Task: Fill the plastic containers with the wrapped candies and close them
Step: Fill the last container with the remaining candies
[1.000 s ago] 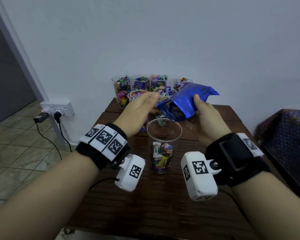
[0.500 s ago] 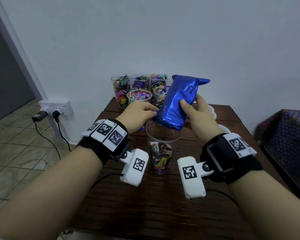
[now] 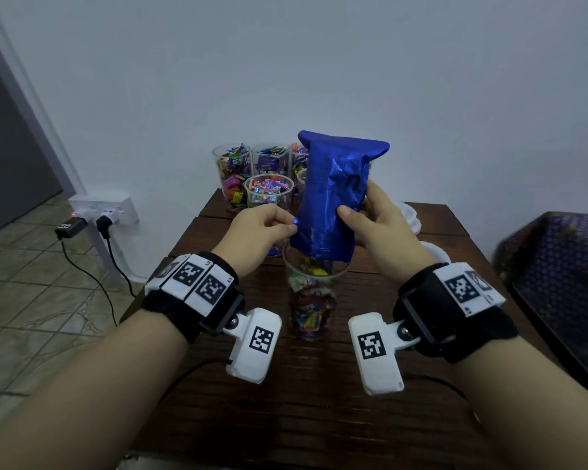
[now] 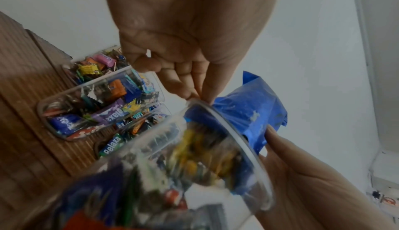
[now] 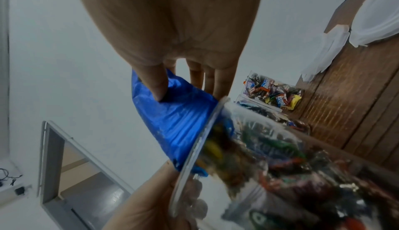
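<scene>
The right hand (image 3: pixel 381 225) was wrapped around the middle of a crinkled, shiny blue foil bag (image 3: pixel 333 198), thumb on the near face and fingers behind it, while the left hand (image 3: pixel 258 228) was curled, its thumb and fingertips pinching the bag's lower left edge. The bag was held upended, its open mouth set just inside the rim of a tall clear plastic cup (image 3: pixel 314 300) standing on the dark slatted wooden table (image 3: pixel 286 401). Wrapped candies (image 3: pixel 314 269) were seen blurred at the mouth, apparently tumbling onto the mixed pile already filling much of the cup. Behind it, against the wall, a cluster of candy-filled clear containers (image 3: pixel 269 188) was ranged, all seemingly without lids; white plastic lids (image 5: pixel 375 11) lay at the table's right side. The cup was not steadied by either hand, so it could be tipped if the bag were pressed against its rim. A sudden rush of sweets might also overfill it, spilling pieces onto the table and leaving the lid unable to seat.
</scene>
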### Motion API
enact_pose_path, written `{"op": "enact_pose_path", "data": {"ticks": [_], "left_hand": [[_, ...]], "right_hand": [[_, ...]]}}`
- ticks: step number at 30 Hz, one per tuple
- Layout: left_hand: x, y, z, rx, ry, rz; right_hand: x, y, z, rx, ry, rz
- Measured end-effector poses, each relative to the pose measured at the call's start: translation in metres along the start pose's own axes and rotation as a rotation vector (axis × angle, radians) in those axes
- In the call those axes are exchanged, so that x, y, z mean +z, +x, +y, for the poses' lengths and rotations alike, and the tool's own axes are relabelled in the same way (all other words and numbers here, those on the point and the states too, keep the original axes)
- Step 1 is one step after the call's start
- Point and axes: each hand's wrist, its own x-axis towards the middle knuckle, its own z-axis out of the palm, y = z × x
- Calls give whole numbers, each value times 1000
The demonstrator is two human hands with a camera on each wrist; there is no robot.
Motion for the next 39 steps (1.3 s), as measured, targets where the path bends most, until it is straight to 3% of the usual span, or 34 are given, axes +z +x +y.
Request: {"op": "enact_pose_path", "data": {"ticks": [9,17,25,29,35,39], "left_hand": [[2,-11,-6,29,-51,14],[8,-16,-5,76,-19,31],[12,-23,-4,142,90,72],[11,-24,-2,147,25,132],[16,-31,1,163,19,76],[7,-30,-4,157,45,194]], "right_hand": [[-15,-13,8,46,-221,51],[-9,-20,17,-26,-465,86],[6,-20,10,-57,-502,93],[6,-22,8,-36,-510,98],[1,-24,12,-89,-591,115],[-5,-24,12,-137,-553,238]]}}
